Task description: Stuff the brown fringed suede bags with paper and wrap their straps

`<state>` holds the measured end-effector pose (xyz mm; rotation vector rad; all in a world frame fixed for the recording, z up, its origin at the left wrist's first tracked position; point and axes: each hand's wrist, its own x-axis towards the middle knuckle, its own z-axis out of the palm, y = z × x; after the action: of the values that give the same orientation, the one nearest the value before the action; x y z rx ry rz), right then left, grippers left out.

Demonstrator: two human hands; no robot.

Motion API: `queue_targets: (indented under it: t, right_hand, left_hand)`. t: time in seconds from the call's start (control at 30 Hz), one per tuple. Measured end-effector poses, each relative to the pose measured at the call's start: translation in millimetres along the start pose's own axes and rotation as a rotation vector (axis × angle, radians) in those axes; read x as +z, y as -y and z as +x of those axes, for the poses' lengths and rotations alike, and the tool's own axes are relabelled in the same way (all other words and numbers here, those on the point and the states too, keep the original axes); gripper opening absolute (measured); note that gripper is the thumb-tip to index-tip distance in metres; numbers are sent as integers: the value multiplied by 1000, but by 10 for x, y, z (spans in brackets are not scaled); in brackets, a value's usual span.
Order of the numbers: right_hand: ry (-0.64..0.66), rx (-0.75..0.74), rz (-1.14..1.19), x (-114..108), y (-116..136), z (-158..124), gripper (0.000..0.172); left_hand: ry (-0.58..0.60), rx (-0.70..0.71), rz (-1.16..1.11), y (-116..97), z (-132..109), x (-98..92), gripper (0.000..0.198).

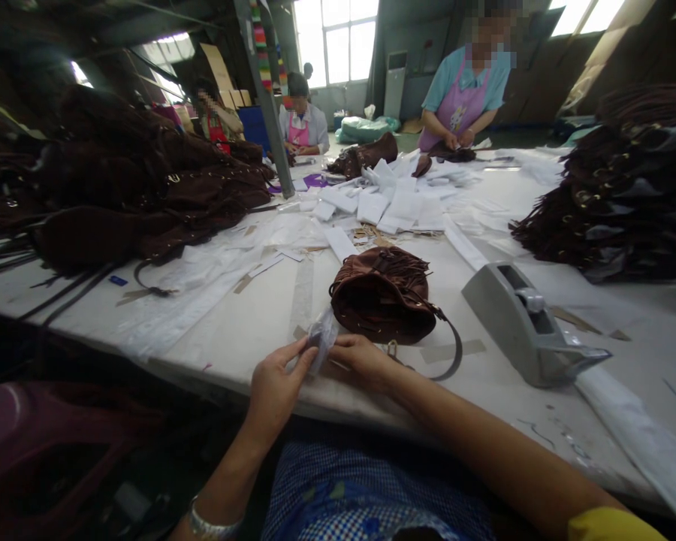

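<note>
Near the table's front edge, my left hand (285,379) pinches a piece of clear plastic wrap (322,336) with something dark inside that I cannot make out. My right hand (360,357) closes its fingers at the other side of the same wrap. Just beyond them lies a brown fringed bag (383,297) on its side, its dark mouth facing me. The bag's strap (456,346) curls on the table to the right, and a gold clasp (393,349) shows close to my right hand.
A grey tape dispenser (532,323) stands to the right. Dark brown bags (118,188) are heaped at the left, and more fringed bags (625,188) are stacked at the right. White padding sheets (394,199) cover the table's middle. Several people work across the table, one in a pink apron (459,109).
</note>
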<state>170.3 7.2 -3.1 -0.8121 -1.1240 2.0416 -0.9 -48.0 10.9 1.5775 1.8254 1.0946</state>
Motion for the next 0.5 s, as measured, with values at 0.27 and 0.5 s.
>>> queue_targets:
  t: [0.27,0.5]
  right_hand:
    - [43,98,122,42,16,36,33]
    - [22,100,113,127,38,32,33]
  left_hand:
    - [-19,-16,-77,98,8,13,42]
    - [-44,5,-156,133,44,-9,39]
